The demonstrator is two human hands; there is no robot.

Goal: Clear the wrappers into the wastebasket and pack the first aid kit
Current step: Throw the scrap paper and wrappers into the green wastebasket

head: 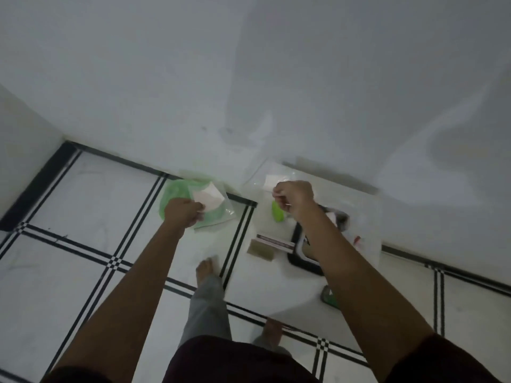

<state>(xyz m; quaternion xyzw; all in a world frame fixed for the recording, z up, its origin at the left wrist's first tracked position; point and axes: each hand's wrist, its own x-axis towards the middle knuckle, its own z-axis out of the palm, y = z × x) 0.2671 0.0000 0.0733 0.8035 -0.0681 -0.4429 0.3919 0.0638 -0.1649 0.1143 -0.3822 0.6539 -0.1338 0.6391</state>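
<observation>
The left grip (184, 214) was closed on a clear wrapper (211, 201) with a white paper square inside it, held right over the green-lined wastebasket (172, 193) that stood on the floor against the wall. The right grip (294, 196) was pinched shut on a small thin thing too blurred to identify, above the far side of the white bench (276, 286). Under that hand a green item (277, 215) lay on the bench, with another clear wrapper (272, 180) holding a white square just beyond it. Nearer the person, the black-edged first aid kit (302, 261) sat open on the bench, partly hidden by the right forearm, and a long flat box (275, 241) and a tan pad (260, 251) lay just left of it.
</observation>
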